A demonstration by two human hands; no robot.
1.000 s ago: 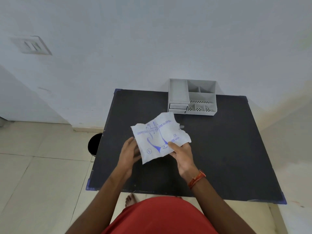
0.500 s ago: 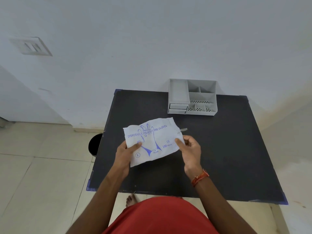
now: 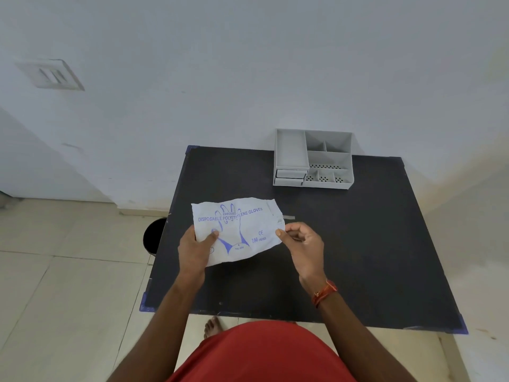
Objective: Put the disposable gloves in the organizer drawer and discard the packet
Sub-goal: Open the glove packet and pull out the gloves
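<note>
Two hands hold the white gloves packet (image 3: 242,230) above the black table (image 3: 371,244) at frame centre: the left hand (image 3: 194,250) pinches its left edge, the right hand (image 3: 303,244) its right edge. Further up, right of centre, the grey organizer (image 3: 314,159) stands at the table's far edge with both drawers (image 3: 290,176) closed.

Bare table (image 3: 358,244) seemingly unobstructed up to organizer (image 3: 314,158).
</note>
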